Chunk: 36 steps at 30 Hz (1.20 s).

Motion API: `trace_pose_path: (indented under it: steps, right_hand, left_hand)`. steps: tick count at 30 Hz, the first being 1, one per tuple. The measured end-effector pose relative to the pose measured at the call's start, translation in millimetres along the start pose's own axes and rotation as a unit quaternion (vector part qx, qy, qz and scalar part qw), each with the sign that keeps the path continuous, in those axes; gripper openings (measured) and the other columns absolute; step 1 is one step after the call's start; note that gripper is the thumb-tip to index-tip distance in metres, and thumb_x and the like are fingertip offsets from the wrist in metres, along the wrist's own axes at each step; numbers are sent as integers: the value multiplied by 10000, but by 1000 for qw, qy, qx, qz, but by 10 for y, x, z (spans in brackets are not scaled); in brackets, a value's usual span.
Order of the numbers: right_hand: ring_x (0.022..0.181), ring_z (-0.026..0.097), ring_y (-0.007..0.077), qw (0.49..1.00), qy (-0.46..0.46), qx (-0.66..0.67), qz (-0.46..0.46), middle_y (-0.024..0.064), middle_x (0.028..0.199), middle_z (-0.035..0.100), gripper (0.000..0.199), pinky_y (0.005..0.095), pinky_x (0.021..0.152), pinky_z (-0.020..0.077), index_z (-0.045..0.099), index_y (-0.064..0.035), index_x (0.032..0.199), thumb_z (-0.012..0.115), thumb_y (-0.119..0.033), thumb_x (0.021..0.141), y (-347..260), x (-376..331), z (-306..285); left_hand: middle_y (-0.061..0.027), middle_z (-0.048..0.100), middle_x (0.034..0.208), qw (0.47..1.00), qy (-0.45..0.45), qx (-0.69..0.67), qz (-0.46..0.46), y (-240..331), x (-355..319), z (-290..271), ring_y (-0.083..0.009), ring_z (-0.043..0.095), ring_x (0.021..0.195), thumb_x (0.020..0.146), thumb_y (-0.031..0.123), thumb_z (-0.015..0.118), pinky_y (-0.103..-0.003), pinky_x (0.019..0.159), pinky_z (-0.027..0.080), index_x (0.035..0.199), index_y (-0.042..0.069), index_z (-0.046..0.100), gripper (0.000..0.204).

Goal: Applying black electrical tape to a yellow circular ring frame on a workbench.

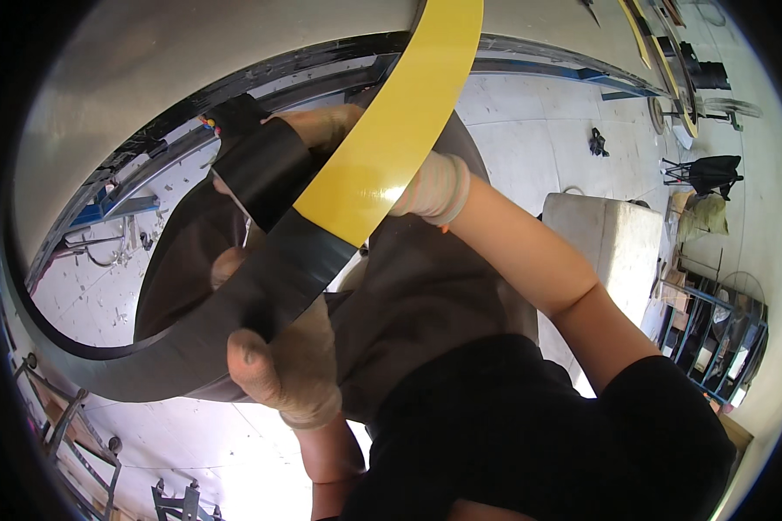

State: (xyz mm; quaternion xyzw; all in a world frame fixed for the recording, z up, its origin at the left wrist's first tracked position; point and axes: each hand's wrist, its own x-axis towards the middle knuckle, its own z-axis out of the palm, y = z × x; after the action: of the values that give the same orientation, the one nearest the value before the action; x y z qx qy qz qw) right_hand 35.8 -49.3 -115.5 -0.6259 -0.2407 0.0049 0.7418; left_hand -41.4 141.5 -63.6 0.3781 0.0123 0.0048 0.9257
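Observation:
A long curved band crosses in front of me, its upper part yellow (400, 113) and its lower part black (261, 282), meeting at a straight slanted line. My left hand (300, 365), in a light glove, is closed round the black part from below, thumb on the near side. Behind the yellow part reaches my right hand (430, 187), gloved too; the band hides its middle. Its fingers show past the band's left edge, closed at a wide black strip (265, 174) with a shiny straight edge. Whether that strip joins the band I cannot tell.
A large pale panel (191, 52) on a blue metal frame (539, 69) stands ahead. To the right are a pale block (613, 243), a black folding stool (704, 174) and a loaded rack (717, 334). Metal frames (69, 425) stand at lower left.

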Motion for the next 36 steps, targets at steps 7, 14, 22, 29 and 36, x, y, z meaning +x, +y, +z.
trace_pose_path:
  steps: [7,14,22,29,36]
  right_hand:
    - [853,747,211,901,-127,205,361,227,1052,733,445,332,787,597,619,53,1277,648,-294,1000,-1422,-415,-656]
    - [795,734,186,879,-160,75,442,134,983,745,384,291,695,605,593,6,1296,609,-266,1025,-1632,533,-7]
    - [541,665,134,802,14,41,596,62,639,680,602,236,468,466,716,13,957,749,-584,883,-1951,-218,276]
    - [1020,683,213,966,-4,-259,-22,115,1151,708,330,349,866,543,683,3,1151,743,-224,919,-139,-208,-93]
    - [1229,630,275,994,11,-1,111,165,1314,654,305,393,1008,527,689,9,1221,692,-93,933,-347,-289,-403]
  left_hand:
    - [-215,523,1429,995,92,6,-26,-101,-52,273,-312,501,1339,900,368,686,-447,1178,332,1386,-5,512,637]
    - [-205,569,1417,993,61,82,-54,-82,15,185,-319,540,1324,979,266,623,-448,1181,354,1422,-76,494,574]
    - [-312,406,1541,999,-18,30,32,-122,59,182,-467,429,1434,939,195,627,-591,1215,313,1323,75,499,422]
    - [-315,410,1547,990,-38,117,64,-113,128,188,-433,449,1416,922,278,677,-550,1230,261,1352,118,519,485]
    - [-212,537,1442,999,-1,-43,-29,-155,15,297,-315,508,1363,932,319,682,-480,1217,302,1381,-26,533,586]
